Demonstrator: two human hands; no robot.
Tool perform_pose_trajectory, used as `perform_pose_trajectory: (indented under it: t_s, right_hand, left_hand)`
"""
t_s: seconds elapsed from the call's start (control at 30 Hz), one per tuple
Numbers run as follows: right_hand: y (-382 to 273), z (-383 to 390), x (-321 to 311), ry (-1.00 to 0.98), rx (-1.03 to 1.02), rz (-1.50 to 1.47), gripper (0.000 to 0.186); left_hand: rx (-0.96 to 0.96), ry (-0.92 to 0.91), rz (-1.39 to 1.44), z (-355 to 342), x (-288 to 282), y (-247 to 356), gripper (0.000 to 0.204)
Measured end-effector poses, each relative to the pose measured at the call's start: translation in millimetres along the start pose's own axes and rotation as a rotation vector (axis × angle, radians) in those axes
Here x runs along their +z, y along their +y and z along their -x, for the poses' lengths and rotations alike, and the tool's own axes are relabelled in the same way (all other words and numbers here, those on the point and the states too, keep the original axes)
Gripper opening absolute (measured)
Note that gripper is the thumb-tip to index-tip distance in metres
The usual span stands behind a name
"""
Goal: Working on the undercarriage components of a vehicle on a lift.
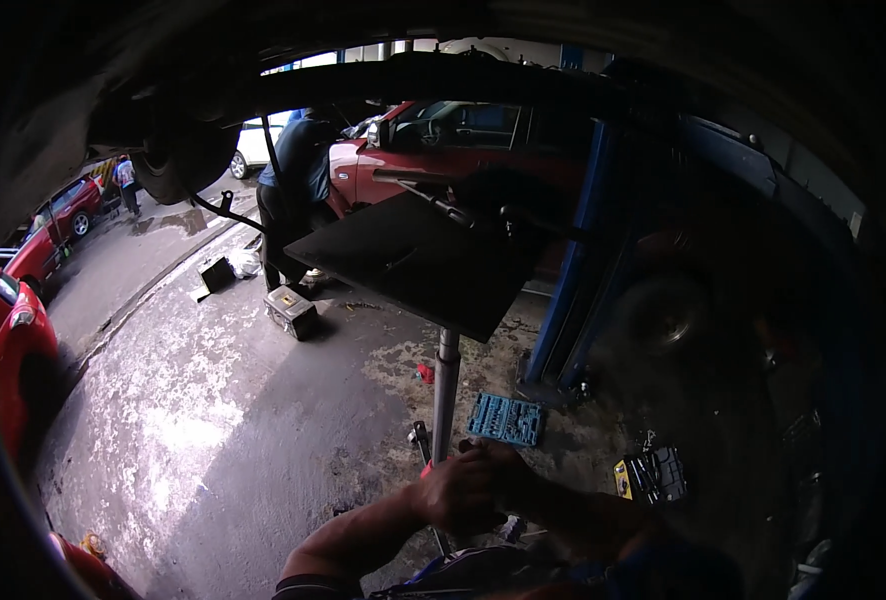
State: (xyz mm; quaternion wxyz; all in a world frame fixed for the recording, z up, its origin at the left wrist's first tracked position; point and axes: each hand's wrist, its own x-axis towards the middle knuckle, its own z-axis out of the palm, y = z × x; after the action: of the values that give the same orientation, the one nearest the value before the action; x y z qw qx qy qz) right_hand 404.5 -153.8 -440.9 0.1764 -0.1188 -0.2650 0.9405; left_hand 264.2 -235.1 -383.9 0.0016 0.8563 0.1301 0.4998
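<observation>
Both hands meet in front of my body at the lower middle. My left hand (453, 495) is curled closed; what its fingers hold, if anything, is hidden. Against it, in deep shadow, my right hand (503, 470) is closed too, and I cannot make out what is in it. Just beyond them rises a metal post (445, 395) carrying a wide flat dark plate (413, 262), like a tall lifting jack. Whether the hands touch the post I cannot tell.
Overhead hangs a raised vehicle's dark underside with a wheel (178, 170). A blue lift column (578, 260) stands right. On the floor lie a blue socket set (506, 419), a case of tools (653, 475) and a toolbox (291, 310). Another person (298, 180) bends at a red car (443, 150).
</observation>
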Motion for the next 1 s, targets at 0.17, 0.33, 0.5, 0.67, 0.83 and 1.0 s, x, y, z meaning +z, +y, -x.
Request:
perform_pose_trajectory:
  t_s: [0.17, 0.33, 0.5, 0.67, 0.83, 1.0]
  right_hand:
    - [-2, 10, 24, 0.031, 0.087, 0.028, 0.023]
    - [20, -14, -1, -0.361, 0.068, -0.225, 0.022]
    - [-53, 5, 16, 0.26, 0.056, 0.985, 0.018]
    - [-188, 38, 103, -0.298, -0.647, 1.242, 0.016]
    - [-286, -2, 199, 0.04, -1.129, 2.055, 0.036]
    - [-307, -43, 216, 0.169, -1.062, 2.242, 0.032]
  left_hand:
    - [0.025, 0.027, 0.055, -3, -5, 2, 0.015]
    - [-0.023, 0.135, 0.023, 6, -3, 2, 0.013]
    - [-0.234, 0.521, 0.004, 13, -16, -3, 0.026]
    - [-0.668, 0.485, -0.012, 67, -21, 10, 0.016]
    - [-1.217, 0.179, 0.042, 98, 6, 6, 0.025]
    - [-1.549, -0.103, -0.133, 178, 23, 19, 0.04]
